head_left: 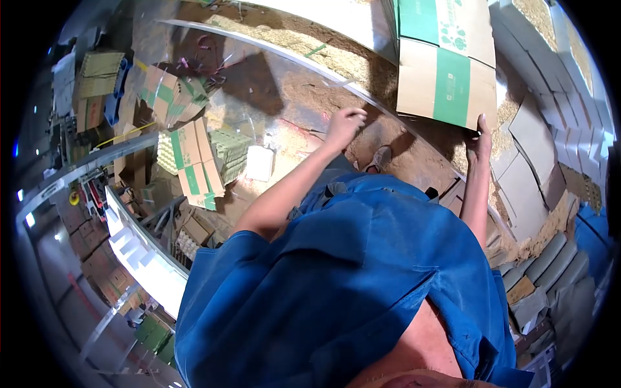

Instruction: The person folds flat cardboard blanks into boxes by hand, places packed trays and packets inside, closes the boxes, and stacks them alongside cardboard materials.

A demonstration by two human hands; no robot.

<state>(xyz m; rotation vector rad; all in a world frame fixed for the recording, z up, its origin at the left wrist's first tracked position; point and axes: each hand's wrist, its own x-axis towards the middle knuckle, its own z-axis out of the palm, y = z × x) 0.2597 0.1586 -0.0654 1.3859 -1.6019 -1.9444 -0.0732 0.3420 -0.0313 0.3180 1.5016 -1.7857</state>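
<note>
A brown cardboard box (419, 90) with green bands and printed marks lies at the upper right. My right hand (480, 139) grips its near right corner; the thumb rests on the top face and the other fingers are partly hidden. My left hand (346, 126) hangs in front of my body, apart from the box, its fingers curled in with nothing visible in them. Behind the gripped box, another panel with a green band (419, 19) continues to the frame's top edge.
Flattened green-striped cartons (194, 165) lean at the left beside stacked egg trays (229, 152) and a white container (260, 163). A long metal rail (259, 48) crosses the floor area. Grey-white sheets (527, 174) lie at right, near grey rounded pieces (553, 262). My shoe (381, 157) is below.
</note>
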